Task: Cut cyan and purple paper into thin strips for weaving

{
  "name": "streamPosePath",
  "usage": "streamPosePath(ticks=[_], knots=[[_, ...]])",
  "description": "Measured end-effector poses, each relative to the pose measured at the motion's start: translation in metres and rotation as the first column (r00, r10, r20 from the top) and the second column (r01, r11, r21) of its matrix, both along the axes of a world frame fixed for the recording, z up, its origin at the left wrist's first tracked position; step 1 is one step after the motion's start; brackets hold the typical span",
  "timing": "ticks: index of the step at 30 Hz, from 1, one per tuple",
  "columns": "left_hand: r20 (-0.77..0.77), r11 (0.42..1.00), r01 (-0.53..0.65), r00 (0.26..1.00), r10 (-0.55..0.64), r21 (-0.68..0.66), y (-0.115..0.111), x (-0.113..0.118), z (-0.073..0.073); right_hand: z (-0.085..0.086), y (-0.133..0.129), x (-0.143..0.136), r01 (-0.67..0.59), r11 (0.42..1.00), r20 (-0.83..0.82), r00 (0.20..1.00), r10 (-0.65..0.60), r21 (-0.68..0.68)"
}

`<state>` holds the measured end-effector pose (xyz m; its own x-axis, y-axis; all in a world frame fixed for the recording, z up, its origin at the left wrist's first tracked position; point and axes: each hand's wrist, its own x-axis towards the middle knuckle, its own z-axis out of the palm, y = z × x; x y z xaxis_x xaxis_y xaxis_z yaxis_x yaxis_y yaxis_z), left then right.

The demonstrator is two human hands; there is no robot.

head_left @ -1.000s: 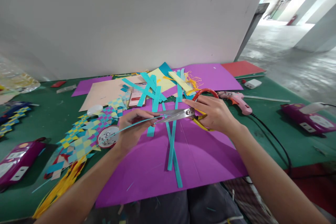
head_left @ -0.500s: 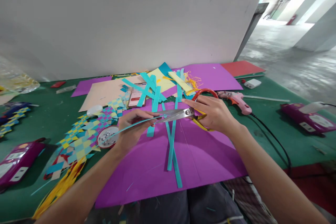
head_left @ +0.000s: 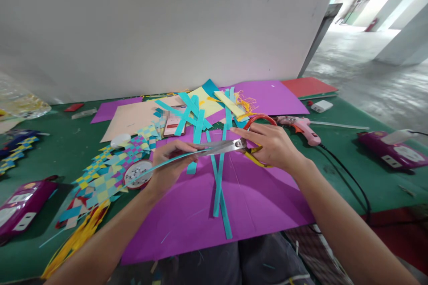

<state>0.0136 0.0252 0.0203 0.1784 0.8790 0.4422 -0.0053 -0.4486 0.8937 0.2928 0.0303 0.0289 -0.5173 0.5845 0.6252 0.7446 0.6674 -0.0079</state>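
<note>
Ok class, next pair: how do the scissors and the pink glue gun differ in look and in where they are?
The scissors have metal blades with red and yellow handles, while the glue gun has a pink body.
The scissors are held in the right hand above a purple sheet; the glue gun lies unheld on the green table.
Both are hand tools.

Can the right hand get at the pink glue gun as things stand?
Probably, but not with a free grip. The glue gun lies close beside the right hand, with nothing seen on top of its handle. The catch: that hand's fingers are in the scissors, so they'd likely need putting down.
</note>
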Motion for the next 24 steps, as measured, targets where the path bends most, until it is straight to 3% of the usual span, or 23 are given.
streamPosePath(ticks=[11,24], knots=[[0.027,0.998,-0.011,1.0,0.009,0.059,0.0015,0.0003,0.0068,0.0047,0.0008,0.0015,-0.002,1.0,-0.007,1.0,0.002,0.018],[0.023,0.996,-0.02,1.0,0.018,0.084,0.0032,-0.0004,0.0002,0.0016,0.0017,0.0004,-0.047,0.998,-0.041,0.998,0.049,0.037]])
